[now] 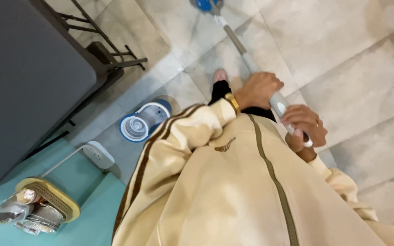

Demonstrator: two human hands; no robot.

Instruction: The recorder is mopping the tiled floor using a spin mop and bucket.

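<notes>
Both hands grip a long grey and white mop handle (245, 57) that runs from my chest to a blue mop head (204, 4) at the top edge, on the pale tiled floor. My left hand (260, 89), with a gold bracelet at the wrist, is closed around the handle lower down. My right hand (303, 125) wraps the handle's top end. I wear a cream track jacket with dark stripes. One foot (220, 75) shows beside the handle.
A blue and white spin mop bucket (142, 123) stands on the floor to the left. A dark table (28, 77) with black metal legs fills the upper left. A teal surface (87, 214) at lower left holds a gold tray with small containers and a white device.
</notes>
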